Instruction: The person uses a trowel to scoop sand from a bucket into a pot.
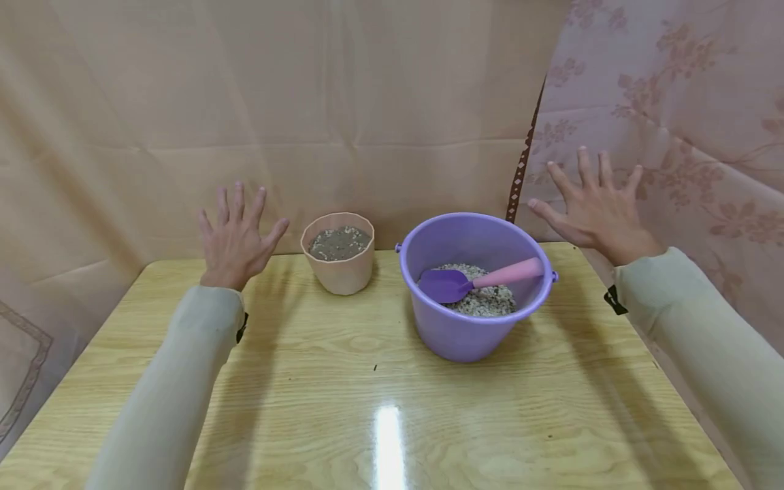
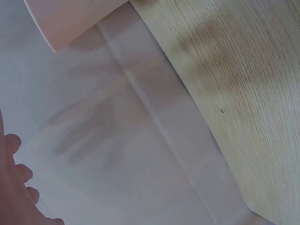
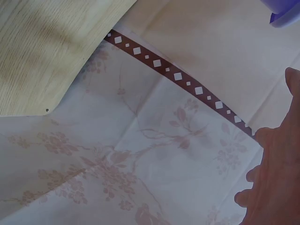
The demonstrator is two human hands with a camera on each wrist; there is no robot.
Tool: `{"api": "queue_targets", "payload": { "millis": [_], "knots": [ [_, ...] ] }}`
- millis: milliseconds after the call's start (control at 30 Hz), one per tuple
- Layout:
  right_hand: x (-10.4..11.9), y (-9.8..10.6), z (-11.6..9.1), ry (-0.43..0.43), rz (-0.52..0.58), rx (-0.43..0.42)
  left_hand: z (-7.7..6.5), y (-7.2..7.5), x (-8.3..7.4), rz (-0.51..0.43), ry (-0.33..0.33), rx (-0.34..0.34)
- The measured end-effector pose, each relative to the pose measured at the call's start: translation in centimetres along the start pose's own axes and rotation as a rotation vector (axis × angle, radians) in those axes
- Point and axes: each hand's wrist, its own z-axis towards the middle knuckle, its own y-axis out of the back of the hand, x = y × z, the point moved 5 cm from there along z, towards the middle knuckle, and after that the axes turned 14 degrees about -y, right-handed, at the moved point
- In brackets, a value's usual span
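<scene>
Sleeves (image 1: 171, 381) flank the purple bucket (image 1: 462, 340); I read left hand (image 1: 235, 245) and right hand (image 1: 600, 214) spread, empty. Inside, the shovel (image 1: 478, 281) points its pink handle (image 1: 511, 273) toward the nearer right hand.

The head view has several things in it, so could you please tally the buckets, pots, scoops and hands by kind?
Buckets: 1, the purple bucket
Pots: 1, the peach pot
Scoops: 1, the pink-handled scoop in the bucket
Hands: 2, the left hand and right hand, both empty
Total: 5
</scene>
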Motion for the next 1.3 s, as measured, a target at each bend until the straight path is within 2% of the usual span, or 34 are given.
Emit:
{"api": "queue_targets", "payload": {
  "millis": [233, 833, 1067, 1300],
  "knots": [
    [0.5, 0.2, -0.2, 0.01, -0.001, 0.029, 0.1, -0.2, -0.3, -0.003, -0.008, 0.001],
    [2.3, 0.7, -1.4, 0.057, 0.008, 0.081, 0.5, -1.3, -1.6, -0.098, -0.048, 0.051],
    [3.6, 0.9, -2.2, 0.094, 0.033, 0.136, 0.9, -2.8, -2.7, -0.188, -0.1, 0.113],
    [5.4, 0.9, -3.3, 0.179, 0.013, 0.109, 1.0, -3.9, -3.8, -0.271, -0.136, 0.152]
  ]
}}
